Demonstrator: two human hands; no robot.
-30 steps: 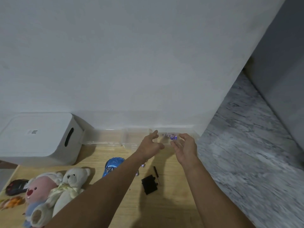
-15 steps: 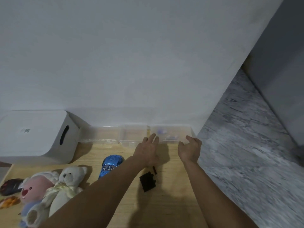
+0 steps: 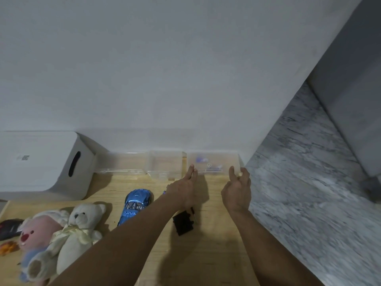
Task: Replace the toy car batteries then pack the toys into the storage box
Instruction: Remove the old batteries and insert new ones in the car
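A clear plastic box [image 3: 214, 162] with purple batteries inside stands against the wall at the table's back right. My left hand [image 3: 185, 188] hovers just in front of its left side with straight fingers. My right hand [image 3: 238, 186] is at its right front corner, fingers loosely curled and holding nothing. A blue toy car [image 3: 135, 204] lies on the wooden table [image 3: 216, 244] left of my left forearm. A black battery cover [image 3: 182, 222] and a small screwdriver [image 3: 193, 213] lie between my arms.
A white storage box [image 3: 41, 166] stands at the back left. Two more clear containers [image 3: 165, 165] line the wall. A white teddy bear [image 3: 76, 234], a pink plush [image 3: 35, 234] and a dark toy [image 3: 8, 228] lie at the front left. The table's right edge drops to marble floor [image 3: 309, 193].
Both hands set the clear battery box down against the wall, let go of it and drew back a little toward me.
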